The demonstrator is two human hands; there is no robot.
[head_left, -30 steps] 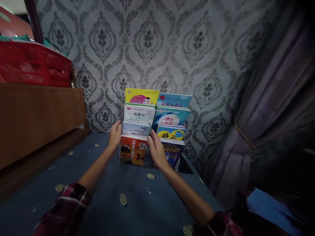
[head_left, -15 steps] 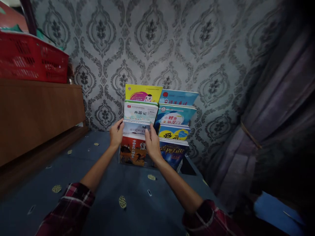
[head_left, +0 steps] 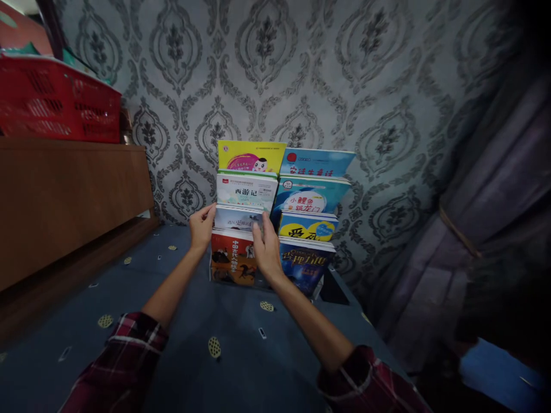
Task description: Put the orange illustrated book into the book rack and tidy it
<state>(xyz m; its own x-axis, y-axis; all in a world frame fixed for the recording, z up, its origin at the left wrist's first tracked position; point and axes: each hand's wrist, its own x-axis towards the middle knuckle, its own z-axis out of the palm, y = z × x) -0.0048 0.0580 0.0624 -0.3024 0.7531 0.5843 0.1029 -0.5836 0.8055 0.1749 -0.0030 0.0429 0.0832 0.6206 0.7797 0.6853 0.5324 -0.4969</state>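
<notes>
Two columns of upright books stand in stepped rows against the wall. My left hand (head_left: 201, 229) is closed on the left edge of a pale blue book (head_left: 232, 217) in the left column, and my right hand (head_left: 267, 249) grips its right edge with the thumb in front. Behind that book are a white book (head_left: 245, 192) and a yellow book (head_left: 249, 150). A red-orange book (head_left: 232, 258) stands in front, partly covered by my right hand. The right column holds a dark blue book (head_left: 305, 264), a yellow-and-blue book (head_left: 307, 229), a teal book (head_left: 310, 195) and a light blue book (head_left: 318, 163).
A blue patterned cloth (head_left: 185, 355) covers the surface below. On the left, a red plastic basket (head_left: 97, 112) sits on a wooden cabinet (head_left: 73, 195). Patterned wallpaper (head_left: 310, 69) rises behind the books. A tied grey-purple curtain (head_left: 443, 287) hangs at the right.
The view has shifted slightly, so the curtain appears farther right and the books a little higher. Both hands keep the same hold on the pale blue book.
</notes>
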